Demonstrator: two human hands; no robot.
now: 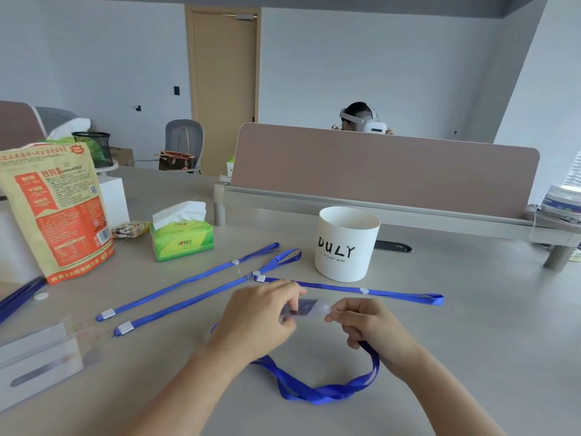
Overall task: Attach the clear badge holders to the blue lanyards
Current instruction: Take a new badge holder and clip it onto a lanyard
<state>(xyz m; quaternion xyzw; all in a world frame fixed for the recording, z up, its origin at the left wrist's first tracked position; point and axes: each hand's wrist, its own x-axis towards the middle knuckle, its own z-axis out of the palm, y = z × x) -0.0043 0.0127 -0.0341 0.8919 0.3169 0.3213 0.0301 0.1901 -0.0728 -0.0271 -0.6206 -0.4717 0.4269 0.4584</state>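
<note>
Left hand (261, 313) pinched left end of clear badge holder (306, 308); right hand (371, 325) pinched its right end. Holder hung between hands, near front of worktop (471, 341). One blue lanyard (330, 391) ran from under right hand and looped on worktop below wrists. Three spare lanyards (188, 281) lay flat beyond hands, one passing just behind holder. White cup (345, 243) stood behind those. Tissue pack (180, 237) and snack bag (56, 212) at left. Divider panel (377, 171) closed off far side.

The left hand (261, 313) and right hand (367, 325) are bare. The left forearm (185, 385), toward 7 o'clock, and right forearm (440, 382), toward 5 o'clock, are bare too.
</note>
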